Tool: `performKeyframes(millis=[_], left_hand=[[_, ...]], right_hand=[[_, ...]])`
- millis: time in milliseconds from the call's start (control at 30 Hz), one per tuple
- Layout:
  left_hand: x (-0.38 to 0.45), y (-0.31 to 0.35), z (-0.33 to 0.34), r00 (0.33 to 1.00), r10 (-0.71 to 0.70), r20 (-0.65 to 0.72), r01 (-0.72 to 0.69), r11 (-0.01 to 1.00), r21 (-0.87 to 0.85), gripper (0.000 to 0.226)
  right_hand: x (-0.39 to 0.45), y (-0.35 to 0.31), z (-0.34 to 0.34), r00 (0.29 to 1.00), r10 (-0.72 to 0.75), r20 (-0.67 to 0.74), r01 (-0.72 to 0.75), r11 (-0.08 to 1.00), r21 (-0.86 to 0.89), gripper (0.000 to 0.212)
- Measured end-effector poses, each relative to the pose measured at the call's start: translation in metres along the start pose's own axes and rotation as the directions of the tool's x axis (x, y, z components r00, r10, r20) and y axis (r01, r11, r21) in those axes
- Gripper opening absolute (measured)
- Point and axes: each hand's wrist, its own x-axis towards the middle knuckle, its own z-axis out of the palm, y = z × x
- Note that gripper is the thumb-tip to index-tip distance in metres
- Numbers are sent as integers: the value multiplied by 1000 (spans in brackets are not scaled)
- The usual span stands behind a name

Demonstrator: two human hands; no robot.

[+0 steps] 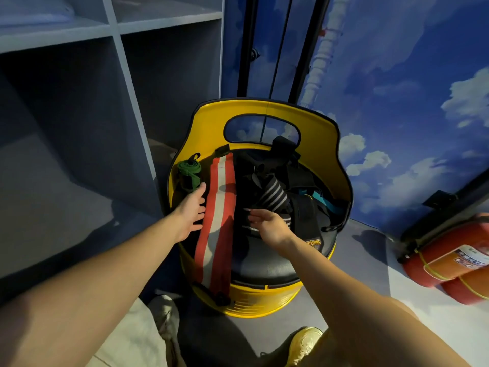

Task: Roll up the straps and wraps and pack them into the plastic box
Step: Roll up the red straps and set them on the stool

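Note:
A yellow barrel seat [315,144] with a black cushion holds a pile of straps and wraps. A long red-and-white striped wrap [219,215] lies flat across its left side. A rolled green strap [188,174] sits at the far left, and a black wrap with grey stripes [272,193] tops a heap of black straps [304,181]. My left hand [191,211] hovers open at the left edge of the red wrap, fingers spread, just below the green roll. My right hand [270,225] is open over the black wraps, holding nothing. No plastic box is in view.
Grey open shelving [79,115] stands to the left. A blue sky-patterned wall [397,88] is behind and to the right. Red fire extinguishers [449,260] lie on the floor at right. My shoe [304,343] is near the bottom edge.

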Motion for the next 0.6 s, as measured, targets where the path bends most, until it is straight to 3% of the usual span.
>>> performKeyframes(millis=[300, 500, 600], left_hand=[[17, -7, 7, 999, -23, -46, 26, 998, 58, 73], [31, -12, 10, 998, -8, -64, 14, 995, 96, 24], [44, -16, 9, 993, -1, -120, 15, 993, 119, 21]], right_hand=[[11, 18, 7, 996, -64, 57, 80, 934, -349, 59], [28, 29, 2, 982, -143, 125, 187, 845, -502, 62], [41, 28, -6, 986, -128, 105, 163, 851, -500, 64]])
